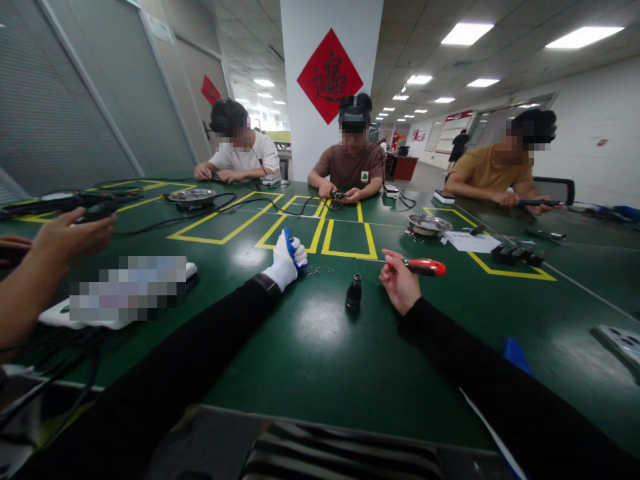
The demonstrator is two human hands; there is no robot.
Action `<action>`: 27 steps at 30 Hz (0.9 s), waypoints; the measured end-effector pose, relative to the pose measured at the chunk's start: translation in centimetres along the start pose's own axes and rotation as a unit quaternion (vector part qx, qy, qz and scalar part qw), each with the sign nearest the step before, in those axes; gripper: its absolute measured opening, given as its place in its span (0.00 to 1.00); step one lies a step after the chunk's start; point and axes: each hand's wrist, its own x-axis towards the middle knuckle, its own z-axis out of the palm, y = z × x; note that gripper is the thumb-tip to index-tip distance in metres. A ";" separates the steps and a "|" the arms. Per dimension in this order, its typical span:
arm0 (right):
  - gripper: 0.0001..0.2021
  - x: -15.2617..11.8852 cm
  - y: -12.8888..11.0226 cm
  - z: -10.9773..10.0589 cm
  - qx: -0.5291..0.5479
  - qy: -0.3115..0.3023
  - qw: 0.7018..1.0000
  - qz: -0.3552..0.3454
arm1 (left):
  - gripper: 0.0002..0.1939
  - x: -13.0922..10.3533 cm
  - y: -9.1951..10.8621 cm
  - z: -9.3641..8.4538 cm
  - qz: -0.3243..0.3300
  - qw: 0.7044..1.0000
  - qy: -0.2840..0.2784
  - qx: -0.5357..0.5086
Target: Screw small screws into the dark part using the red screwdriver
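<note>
Glossy and green, the counter (320,380) is filling the foreground. On it a black cylindrical part (353,293) is standing upright, its narrower end pointing up, between the two hands. The bare right hand (401,283) is grasping a red-and-black screwdriver (425,267), whose long axis is running nearly level across the view, shaft pointing left, handle right. The gloved left hand (287,260) is curling its fingers; whether it is clutching anything, I cannot tell. Small metal pieces (320,271) are lying just beside it. Farther off, a metal bowl (428,231) is sitting near white paper (473,242), and a co-worker in brown (345,163) is leaning on the far side.
</note>
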 end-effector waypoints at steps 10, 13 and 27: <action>0.09 -0.4 0.2 0.3 -0.074 -0.053 0.996 -0.005 | 0.29 -0.3 -0.2 0.2 0.009 1.000 0.005 0.022; 0.05 -0.4 0.5 0.2 -0.098 -0.059 0.993 -0.014 | 0.28 -0.1 -0.3 0.3 0.034 0.997 0.030 0.060; 0.11 -0.8 0.5 0.3 -0.135 -0.077 0.987 -0.026 | 0.26 0.0 -2.6 -0.4 0.212 0.637 0.019 0.741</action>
